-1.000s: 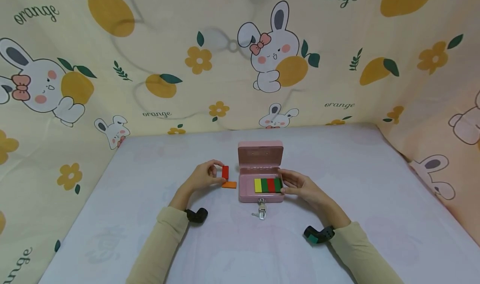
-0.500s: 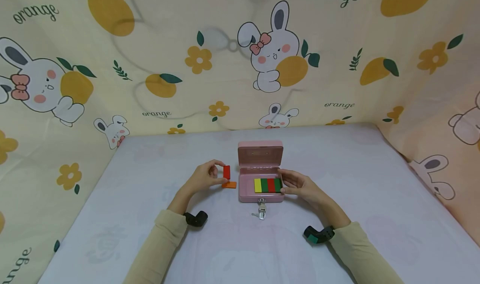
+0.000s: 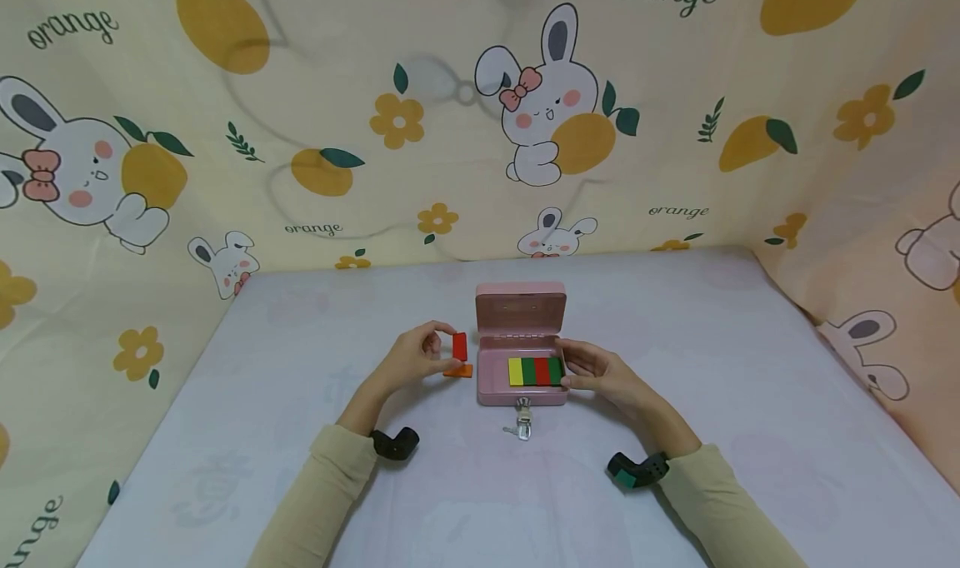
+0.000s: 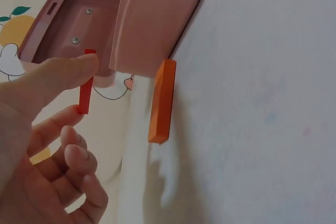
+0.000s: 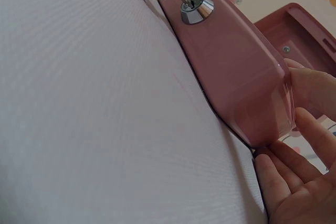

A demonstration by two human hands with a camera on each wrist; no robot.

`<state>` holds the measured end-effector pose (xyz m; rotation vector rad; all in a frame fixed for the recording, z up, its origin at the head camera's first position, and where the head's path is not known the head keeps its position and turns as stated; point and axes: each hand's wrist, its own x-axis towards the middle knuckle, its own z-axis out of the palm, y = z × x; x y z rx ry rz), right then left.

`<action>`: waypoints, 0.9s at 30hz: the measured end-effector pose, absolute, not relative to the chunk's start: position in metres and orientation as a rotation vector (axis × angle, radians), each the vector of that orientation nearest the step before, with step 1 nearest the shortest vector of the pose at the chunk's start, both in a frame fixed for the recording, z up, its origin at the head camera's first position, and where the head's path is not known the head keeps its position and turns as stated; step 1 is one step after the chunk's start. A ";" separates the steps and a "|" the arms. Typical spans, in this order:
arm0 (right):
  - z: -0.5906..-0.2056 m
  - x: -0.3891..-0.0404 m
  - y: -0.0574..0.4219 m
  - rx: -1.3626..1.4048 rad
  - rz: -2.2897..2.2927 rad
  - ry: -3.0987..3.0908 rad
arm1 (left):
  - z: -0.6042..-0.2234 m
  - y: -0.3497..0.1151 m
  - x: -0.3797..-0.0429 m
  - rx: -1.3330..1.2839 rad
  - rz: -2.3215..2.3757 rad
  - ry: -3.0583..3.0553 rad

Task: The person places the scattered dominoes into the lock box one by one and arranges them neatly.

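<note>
Between thumb and index finger, my left hand (image 3: 411, 356) pinches a red block (image 3: 460, 346), held above the table. In the left wrist view the red block (image 4: 86, 87) shows its narrow edge. Just below it, an orange block (image 3: 459, 371) lies on the table left of the pink cash box (image 3: 491, 389). The box stands with its lid raised. Inside sits a row of blocks (image 3: 536, 371) in yellow, green and red, side by side. My right hand (image 3: 603, 372) grips the box's right end, thumb at the rim and fingers along the side wall (image 5: 262, 116).
A key ring with keys (image 3: 522, 426) hangs from the lock (image 5: 197, 10) on the box's front. The raised lid (image 3: 521, 310) stands at the back of the box. A white cloth covers the table (image 3: 480, 501), and a patterned cloth (image 3: 420, 52) hangs behind.
My left hand has moved slightly right with the red block, toward the box and over the orange block. The right hand and the box have stayed in place.
</note>
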<state>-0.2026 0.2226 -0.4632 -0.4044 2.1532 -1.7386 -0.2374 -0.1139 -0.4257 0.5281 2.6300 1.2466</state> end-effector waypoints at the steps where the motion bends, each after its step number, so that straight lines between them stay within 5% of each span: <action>1: -0.463 -0.203 0.223 -0.399 -1.738 2.153 | -0.425 -0.113 -0.237 0.530 1.250 2.630; 27: -0.465 -0.203 0.222 -0.373 -1.735 2.147 | -0.426 -0.099 -0.227 0.634 1.270 2.620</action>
